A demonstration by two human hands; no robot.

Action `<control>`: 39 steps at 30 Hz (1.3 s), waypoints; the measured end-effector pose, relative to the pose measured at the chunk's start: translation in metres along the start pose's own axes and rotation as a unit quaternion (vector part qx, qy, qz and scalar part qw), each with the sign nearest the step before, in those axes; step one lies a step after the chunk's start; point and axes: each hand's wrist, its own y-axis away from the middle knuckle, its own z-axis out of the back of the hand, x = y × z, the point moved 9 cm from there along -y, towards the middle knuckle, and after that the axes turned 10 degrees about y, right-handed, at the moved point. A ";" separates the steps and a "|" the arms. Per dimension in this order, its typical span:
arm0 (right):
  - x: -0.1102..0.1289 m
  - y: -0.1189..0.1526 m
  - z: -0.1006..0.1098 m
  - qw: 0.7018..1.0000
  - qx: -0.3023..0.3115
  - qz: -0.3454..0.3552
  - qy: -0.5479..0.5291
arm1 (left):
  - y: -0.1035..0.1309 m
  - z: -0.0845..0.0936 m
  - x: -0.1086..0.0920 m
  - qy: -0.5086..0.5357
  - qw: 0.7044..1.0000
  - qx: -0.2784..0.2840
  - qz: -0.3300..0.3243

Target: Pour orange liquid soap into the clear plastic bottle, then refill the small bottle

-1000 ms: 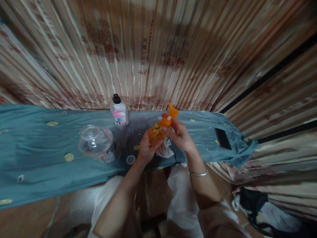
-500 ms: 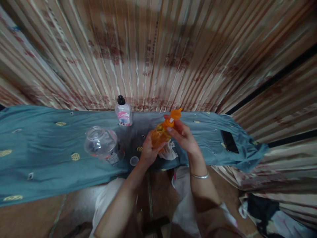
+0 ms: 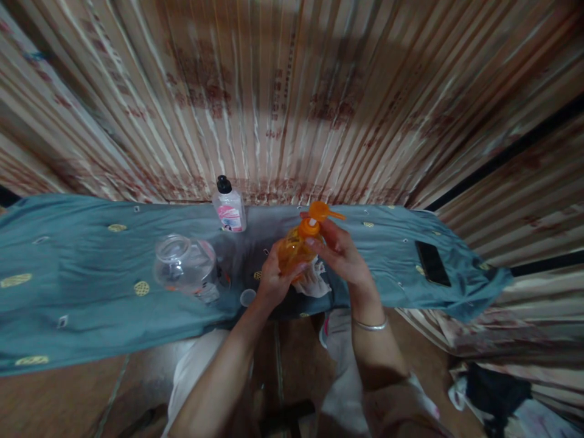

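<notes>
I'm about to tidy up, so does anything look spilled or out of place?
I see no spill. The white scrap below the amber bottle lies crumpled, and the dark bundle at lower right looks untidily heaped.

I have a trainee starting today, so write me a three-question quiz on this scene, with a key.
1. True or false: the left hand holds the amber pump bottle by its body.

2. Which of these is the right hand gripping?
A. The clear plastic jar
B. The orange collar below the pump head
C. The black phone

3. Fill in the blank: the pink-labelled bottle standing on the table cover has a ____ cap.

Key: 1. True. 2. B. 3. Black.
</notes>
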 end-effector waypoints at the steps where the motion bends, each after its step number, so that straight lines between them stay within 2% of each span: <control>1: -0.002 0.000 0.001 1.000 -0.019 -0.003 0.001 | 0.000 0.000 0.000 -0.004 1.000 0.002 0.000; 5: -0.006 0.004 0.007 0.996 -0.090 -0.023 0.015 | 0.001 0.001 0.001 -0.022 1.000 0.007 -0.002; 9: 0.002 0.006 0.004 0.998 -0.062 0.014 -0.008 | 0.000 0.003 0.001 -0.019 1.000 -0.002 0.006; 13: 0.008 0.007 0.002 0.998 -0.038 0.031 0.027 | 0.000 0.003 0.001 -0.020 1.000 -0.009 0.010; 18: 0.007 0.012 0.015 0.987 -0.133 -0.025 0.087 | 0.001 0.002 0.003 -0.024 1.000 0.002 -0.001; 20: 0.008 0.014 0.017 0.983 -0.149 -0.024 0.104 | 0.001 0.001 0.003 -0.028 1.000 0.002 -0.003; 26: 0.007 0.009 0.006 0.996 -0.063 0.009 0.054 | -0.001 -0.001 0.002 -0.030 1.000 -0.003 0.002; 28: 0.007 0.008 0.007 0.996 -0.062 -0.005 0.058 | -0.001 -0.002 0.002 -0.026 1.000 -0.006 0.003; 33: 0.011 0.011 0.024 0.975 -0.171 -0.048 0.136 | -0.002 -0.002 0.002 -0.047 0.999 -0.009 0.003; 35: 0.014 0.010 0.023 0.976 -0.162 -0.030 0.145 | -0.002 -0.002 0.001 -0.058 0.998 -0.007 0.000; 39: 0.014 0.007 0.015 0.991 -0.075 -0.001 0.110 | -0.002 -0.003 -0.001 -0.066 0.998 -0.009 -0.013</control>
